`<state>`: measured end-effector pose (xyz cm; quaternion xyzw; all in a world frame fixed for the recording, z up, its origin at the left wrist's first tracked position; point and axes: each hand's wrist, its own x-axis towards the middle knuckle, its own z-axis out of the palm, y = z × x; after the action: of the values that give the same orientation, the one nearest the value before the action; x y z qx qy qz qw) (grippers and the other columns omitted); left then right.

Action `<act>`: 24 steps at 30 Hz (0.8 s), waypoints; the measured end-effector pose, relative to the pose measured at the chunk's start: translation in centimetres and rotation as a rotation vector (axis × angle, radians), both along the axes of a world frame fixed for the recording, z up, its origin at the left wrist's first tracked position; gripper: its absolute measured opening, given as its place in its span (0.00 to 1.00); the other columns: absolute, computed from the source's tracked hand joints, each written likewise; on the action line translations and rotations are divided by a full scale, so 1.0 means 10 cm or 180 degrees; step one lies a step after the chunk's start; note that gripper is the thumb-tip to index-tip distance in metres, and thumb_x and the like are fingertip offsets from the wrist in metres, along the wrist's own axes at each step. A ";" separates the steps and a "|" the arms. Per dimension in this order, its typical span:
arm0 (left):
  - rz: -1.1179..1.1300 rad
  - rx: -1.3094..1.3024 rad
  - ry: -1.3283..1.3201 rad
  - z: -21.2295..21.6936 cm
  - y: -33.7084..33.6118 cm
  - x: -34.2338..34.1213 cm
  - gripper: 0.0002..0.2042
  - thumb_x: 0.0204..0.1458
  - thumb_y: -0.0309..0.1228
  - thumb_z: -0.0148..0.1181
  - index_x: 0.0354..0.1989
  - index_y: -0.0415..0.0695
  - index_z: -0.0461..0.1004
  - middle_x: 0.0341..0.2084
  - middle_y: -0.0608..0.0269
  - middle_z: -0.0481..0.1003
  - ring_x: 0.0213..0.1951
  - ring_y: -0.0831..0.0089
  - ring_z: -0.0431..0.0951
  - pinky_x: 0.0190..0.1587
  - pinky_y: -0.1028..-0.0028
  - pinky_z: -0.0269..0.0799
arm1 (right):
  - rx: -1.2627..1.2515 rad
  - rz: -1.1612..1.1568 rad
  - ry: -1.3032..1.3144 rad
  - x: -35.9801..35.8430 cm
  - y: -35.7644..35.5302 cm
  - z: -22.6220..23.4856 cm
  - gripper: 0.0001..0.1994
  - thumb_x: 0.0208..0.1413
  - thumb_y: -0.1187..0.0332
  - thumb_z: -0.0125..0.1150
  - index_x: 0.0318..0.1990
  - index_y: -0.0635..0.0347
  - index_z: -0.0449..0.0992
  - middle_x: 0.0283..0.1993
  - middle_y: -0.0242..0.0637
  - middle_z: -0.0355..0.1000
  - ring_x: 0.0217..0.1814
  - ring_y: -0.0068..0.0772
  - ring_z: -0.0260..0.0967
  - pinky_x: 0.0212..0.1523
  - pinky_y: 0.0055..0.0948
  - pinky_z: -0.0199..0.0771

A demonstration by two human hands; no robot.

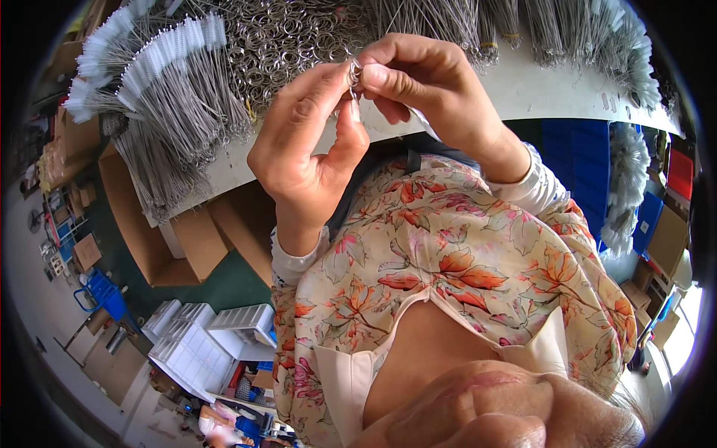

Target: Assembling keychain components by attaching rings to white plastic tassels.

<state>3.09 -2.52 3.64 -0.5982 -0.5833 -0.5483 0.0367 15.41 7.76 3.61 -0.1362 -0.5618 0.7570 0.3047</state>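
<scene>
Above the near edge of the table, my left hand point(306, 142) and my right hand point(441, 93) meet at the fingertips. Between them is a small shiny metal ring point(354, 73), which the thumb and forefinger of each hand pinch. Whether it is one ring or more is too small to tell. A narrow white piece point(424, 123) shows below my right hand; its kind is hidden. Just beyond my hands spreads a heap of loose metal rings point(280, 37). Bundles of wire-handled brushes point(187, 89) with white bristles lie left of the heap.
More wire-handled brushes point(553, 33) line the far right of the white table point(515, 89). Open cardboard boxes point(187, 246) stand below its left edge. White plastic crates point(198, 343) are on the floor at lower left, and blue bins point(575, 172) stand to the right.
</scene>
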 end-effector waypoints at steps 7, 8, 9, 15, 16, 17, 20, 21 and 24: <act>-0.0039 -0.0064 0.0136 -0.02 -0.02 0.00 0.16 0.41 0.17 0.58 0.41 0.38 0.75 0.34 0.55 0.75 0.32 0.69 0.78 0.33 0.75 0.75 | -0.0141 0.0286 -0.0019 0.03 0.02 -0.05 0.08 0.55 0.67 0.58 0.34 0.63 0.74 0.23 0.25 0.68 0.20 0.10 0.57 0.19 0.13 0.57; 0.0024 -0.0117 -0.0134 0.00 -0.02 0.04 0.16 0.41 0.17 0.58 0.42 0.38 0.75 0.34 0.55 0.75 0.32 0.69 0.78 0.33 0.75 0.75 | -0.0145 0.0292 -0.0019 0.03 0.02 -0.04 0.08 0.55 0.67 0.58 0.34 0.63 0.74 0.23 0.25 0.68 0.20 0.10 0.57 0.19 0.13 0.57; 0.0087 -0.0169 -0.0404 0.01 -0.02 0.06 0.17 0.41 0.17 0.58 0.43 0.38 0.75 0.34 0.55 0.75 0.32 0.68 0.78 0.33 0.75 0.75 | -0.0060 0.0228 -0.0141 0.03 0.01 0.00 0.08 0.55 0.67 0.58 0.34 0.63 0.74 0.22 0.24 0.67 0.20 0.10 0.57 0.19 0.13 0.57; 0.0140 0.0070 0.0820 -0.07 0.00 -0.02 0.17 0.43 0.17 0.57 0.45 0.38 0.74 0.34 0.55 0.75 0.32 0.67 0.77 0.33 0.75 0.75 | -0.0157 0.0250 -0.0335 -0.01 -0.02 -0.09 0.08 0.55 0.67 0.58 0.33 0.62 0.75 0.21 0.24 0.66 0.19 0.10 0.57 0.19 0.13 0.58; 0.0130 0.0063 0.0866 -0.11 0.01 -0.03 0.17 0.43 0.17 0.57 0.45 0.38 0.74 0.34 0.54 0.74 0.32 0.66 0.77 0.33 0.75 0.75 | -0.0077 0.0215 -0.0425 -0.02 0.00 -0.10 0.08 0.54 0.66 0.58 0.33 0.62 0.75 0.21 0.24 0.67 0.18 0.10 0.58 0.19 0.13 0.58; 0.0078 0.0038 0.0861 -0.14 0.00 -0.05 0.17 0.43 0.17 0.57 0.44 0.37 0.74 0.34 0.54 0.74 0.32 0.67 0.77 0.33 0.75 0.75 | -0.0177 0.0359 -0.0504 0.00 0.02 -0.11 0.08 0.54 0.65 0.58 0.33 0.62 0.75 0.22 0.25 0.68 0.19 0.11 0.59 0.19 0.13 0.59; -0.0079 -0.0143 -0.0296 -0.17 -0.09 -0.03 0.16 0.42 0.17 0.57 0.44 0.37 0.74 0.35 0.54 0.74 0.31 0.67 0.77 0.32 0.74 0.75 | -0.0967 0.0713 -0.0100 0.00 -0.01 -0.11 0.09 0.54 0.65 0.59 0.33 0.62 0.76 0.23 0.25 0.69 0.21 0.11 0.60 0.19 0.14 0.59; -0.0045 -0.0063 -0.0464 -0.19 -0.11 -0.03 0.17 0.42 0.16 0.57 0.44 0.37 0.74 0.34 0.54 0.74 0.30 0.67 0.77 0.32 0.74 0.75 | -0.0971 0.0706 -0.0102 0.00 -0.01 -0.11 0.09 0.54 0.65 0.59 0.33 0.62 0.76 0.23 0.25 0.69 0.21 0.11 0.60 0.19 0.14 0.59; 0.0067 -0.0101 0.0302 -0.16 -0.14 -0.10 0.18 0.41 0.16 0.57 0.44 0.38 0.74 0.35 0.54 0.74 0.31 0.67 0.77 0.33 0.74 0.75 | -0.0723 0.0740 -0.0189 -0.01 0.00 -0.13 0.09 0.54 0.65 0.59 0.33 0.62 0.76 0.25 0.26 0.70 0.22 0.12 0.61 0.19 0.14 0.60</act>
<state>2.08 -3.94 2.00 -0.6179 -0.5958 -0.5095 0.0607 15.32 7.78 2.36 -0.1260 -0.4933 0.8415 0.1810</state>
